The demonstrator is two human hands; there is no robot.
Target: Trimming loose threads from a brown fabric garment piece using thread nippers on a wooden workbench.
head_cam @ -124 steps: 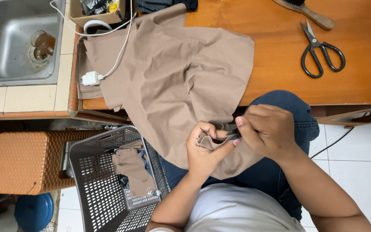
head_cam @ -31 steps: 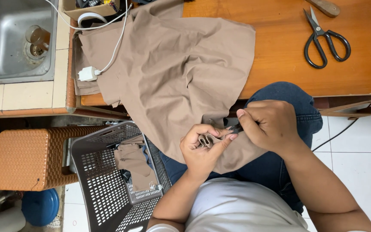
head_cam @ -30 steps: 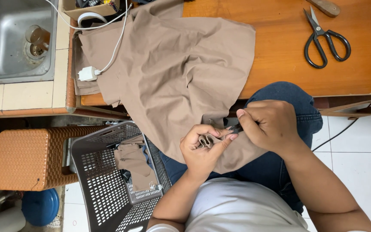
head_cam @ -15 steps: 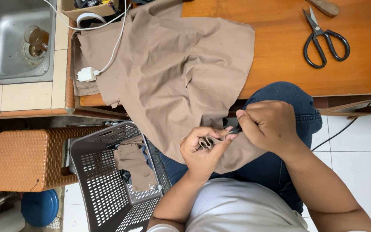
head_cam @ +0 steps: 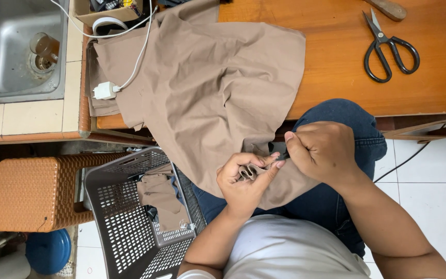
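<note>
At the far left a stainless steel sink (head_cam: 11, 49) is cut off by the frame edge, and below it stands a woven orange-brown plastic stool (head_cam: 32, 194) with a round blue plastic object (head_cam: 47, 250) half hidden beneath it. Next comes a grey perforated plastic laundry basket (head_cam: 125, 227), its lower end out of view, holding a crumpled piece of tan fabric (head_cam: 161, 199). A white charger plug with its cable (head_cam: 104, 90) lies on the large light-brown cotton cloth (head_cam: 207, 98), which drapes from the orange wooden table (head_cam: 347, 67) down onto the person's lap over blue jeans (head_cam: 347, 113). The left hand (head_cam: 243, 181) is curled, thumb and fingers pinching a small folded bunch of the cloth's edge. Just beside it, the right hand (head_cam: 323, 152) is closed in a loose fist, fingertips gripping a thin dark tool (head_cam: 281, 155) that is mostly hidden and too small to identify, its tip meeting the pinched fold. Both forearms rise from the bottom edge. Farther right, black-handled steel scissors (head_cam: 388, 49) lie on the table, well apart from the hands, near a wooden handle (head_cam: 391, 9) cut off at the top.
</note>
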